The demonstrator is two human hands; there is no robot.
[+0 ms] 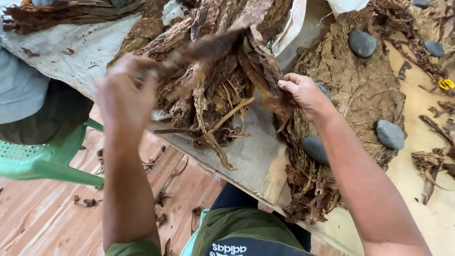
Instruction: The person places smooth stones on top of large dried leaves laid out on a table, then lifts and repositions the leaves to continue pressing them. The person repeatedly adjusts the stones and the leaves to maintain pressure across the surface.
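- While the left hand (124, 92), blurred, pinches a dried brown leaf (204, 50) above the loose leaf pile (213, 99) on the table (256, 156), lift gently.
- Right hand (303, 95) grips the pile's edge beside the flattened stack (360, 90) under grey stones (362, 43); keep holding firm, avoiding tears.
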